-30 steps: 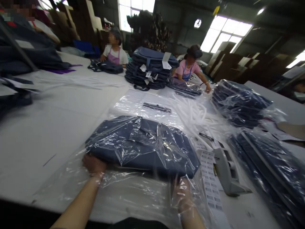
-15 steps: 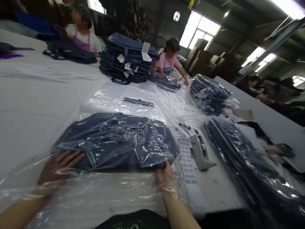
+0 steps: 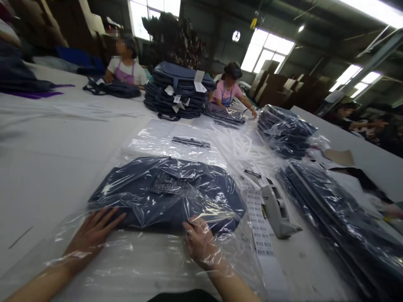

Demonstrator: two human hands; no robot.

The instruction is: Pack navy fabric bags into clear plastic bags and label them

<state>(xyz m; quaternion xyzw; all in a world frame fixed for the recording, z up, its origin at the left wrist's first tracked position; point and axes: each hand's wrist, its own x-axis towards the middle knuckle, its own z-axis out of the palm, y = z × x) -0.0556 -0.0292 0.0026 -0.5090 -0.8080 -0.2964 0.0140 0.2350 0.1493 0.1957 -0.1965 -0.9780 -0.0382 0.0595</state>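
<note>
A navy bag (image 3: 170, 205) lies flat in a clear plastic sleeve (image 3: 147, 268), its open end toward me. Both my forearms reach in under the film. My left hand (image 3: 94, 233) rests with fingers spread on the bag's near left corner. My right hand (image 3: 200, 241) is curled at the bag's near edge, right of its middle, thumb and fingers closed on that edge. Beyond the bag, a dark strip (image 3: 190, 142) lies on more clear film.
Right of the sleeve are a label strip (image 3: 258, 222) and a grey tape dispenser (image 3: 278, 212). Wrapped navy bags (image 3: 333, 218) lie farther right. A stack of navy bags (image 3: 176, 92) stands at the back, with a co-worker (image 3: 228, 90) beside it and another (image 3: 126, 69) at left.
My right hand has shifted left along the bag's near edge, from its right corner toward the middle, and its fingers have curled. My left hand stays at the left corner. The camera view has shifted.
</note>
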